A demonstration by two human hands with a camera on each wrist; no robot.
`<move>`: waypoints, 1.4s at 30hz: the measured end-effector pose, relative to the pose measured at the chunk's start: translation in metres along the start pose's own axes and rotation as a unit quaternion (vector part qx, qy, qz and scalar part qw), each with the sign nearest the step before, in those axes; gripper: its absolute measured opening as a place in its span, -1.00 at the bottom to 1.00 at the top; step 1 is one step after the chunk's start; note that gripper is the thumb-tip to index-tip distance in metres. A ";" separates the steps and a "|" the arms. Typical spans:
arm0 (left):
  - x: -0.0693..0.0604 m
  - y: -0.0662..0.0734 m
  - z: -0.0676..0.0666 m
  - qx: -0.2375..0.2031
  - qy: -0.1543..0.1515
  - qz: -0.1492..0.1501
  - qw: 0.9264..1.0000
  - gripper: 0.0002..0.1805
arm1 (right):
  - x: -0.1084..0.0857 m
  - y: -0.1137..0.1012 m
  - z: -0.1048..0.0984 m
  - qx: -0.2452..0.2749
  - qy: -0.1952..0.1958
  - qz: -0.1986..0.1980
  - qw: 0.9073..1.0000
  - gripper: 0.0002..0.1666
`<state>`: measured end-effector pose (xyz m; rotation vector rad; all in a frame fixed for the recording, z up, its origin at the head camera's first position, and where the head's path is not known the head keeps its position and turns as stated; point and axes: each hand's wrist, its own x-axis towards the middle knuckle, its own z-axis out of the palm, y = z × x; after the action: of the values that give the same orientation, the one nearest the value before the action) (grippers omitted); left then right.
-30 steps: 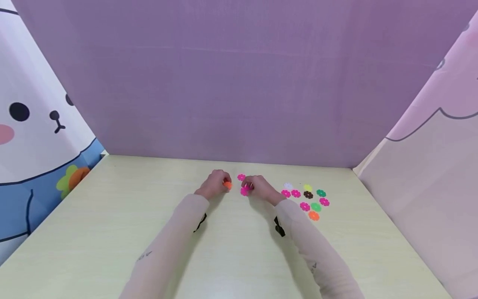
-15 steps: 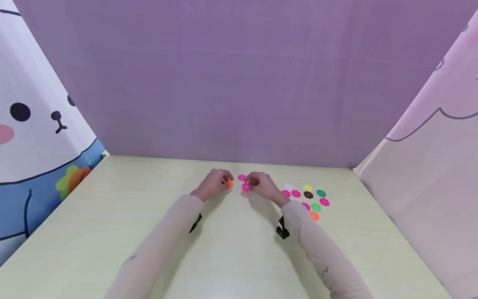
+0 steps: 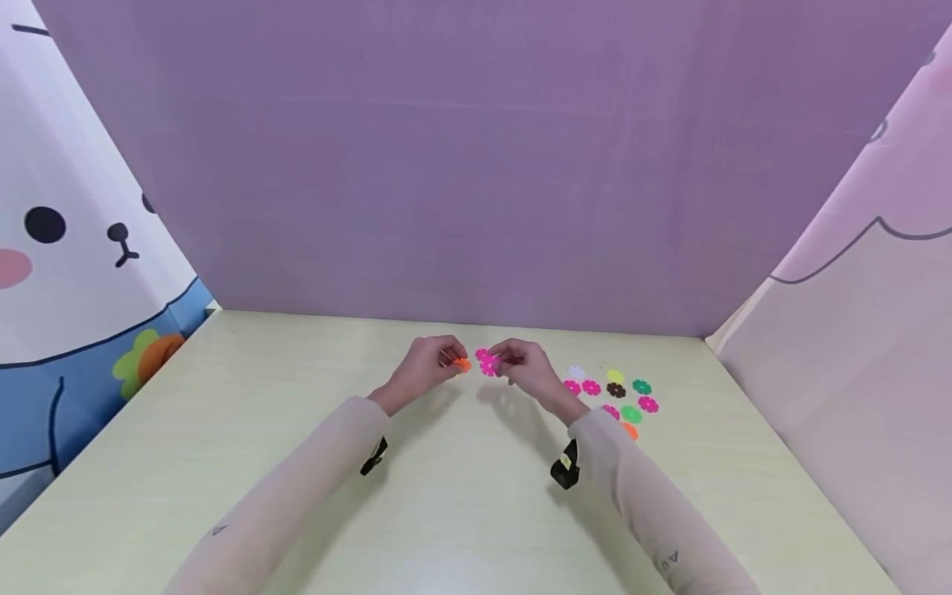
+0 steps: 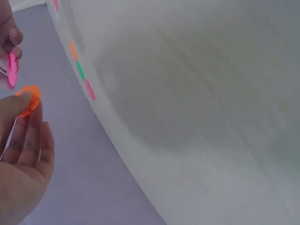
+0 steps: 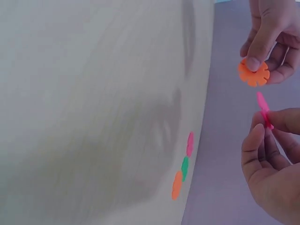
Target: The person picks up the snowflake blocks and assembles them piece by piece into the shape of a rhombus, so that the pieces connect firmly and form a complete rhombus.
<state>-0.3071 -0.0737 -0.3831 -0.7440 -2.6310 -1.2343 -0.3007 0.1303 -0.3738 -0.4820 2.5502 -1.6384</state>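
My left hand (image 3: pixel 427 365) pinches an orange building disc (image 3: pixel 463 364) between thumb and fingertips. The disc is round, flower-shaped and notched around its rim, as the right wrist view shows on the orange disc (image 5: pixel 253 75). Facing it, my right hand (image 3: pixel 530 372) pinches a pink disc (image 3: pixel 488 366) of the same kind. That pink disc (image 5: pixel 263 107) stands nearly edge-on in the right wrist view. A small gap separates the two discs, and both are held above the table. Behind the held pink disc, another pink disc (image 3: pixel 482 354) shows partly.
Right of my right forearm, several loose discs lie on the pale table (image 3: pixel 461 512): a white one (image 3: pixel 576 373), a yellow one (image 3: pixel 615 376), a brown one (image 3: pixel 616 390), green and pink ones, and an orange one (image 3: pixel 630 431) partly behind the sleeve. A purple cloth (image 3: pixel 476 165) hangs behind.
Both hands have lifted slightly, and their wrists have swung outward. The orange disc has moved right and the pink disc up, so the gap between them is smaller.
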 end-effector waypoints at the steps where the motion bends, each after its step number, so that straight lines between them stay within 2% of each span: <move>1: -0.001 0.001 0.000 -0.004 0.005 0.003 1.000 -0.85 | -0.001 -0.001 0.000 0.006 0.002 -0.002 1.000 -0.70; 7: -0.009 0.005 0.001 -0.027 0.035 0.017 0.999 -0.85 | -0.006 -0.005 0.004 0.036 0.021 0.000 0.999 -0.69; 15: -0.019 0.007 0.002 -0.039 0.058 0.044 0.997 -0.85 | -0.011 -0.010 0.010 0.073 0.027 0.012 0.997 -0.68; 30: -0.027 0.009 0.005 -0.052 0.076 0.068 0.993 -0.86 | -0.016 -0.016 0.017 0.093 0.023 0.001 0.995 -0.72; 37: -0.030 0.011 0.006 -0.038 0.091 0.078 0.992 -0.85 | -0.018 -0.019 0.019 0.107 0.039 0.022 0.993 -0.73; 42: -0.032 0.009 0.006 -0.045 0.099 0.094 0.990 -0.85 | -0.020 -0.021 0.021 0.112 0.053 0.032 0.992 -0.75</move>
<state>-0.2743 -0.0765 -0.3908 -0.8175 -2.3031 -1.3075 -0.2727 0.1095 -0.3665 -0.2994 2.3803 -1.9445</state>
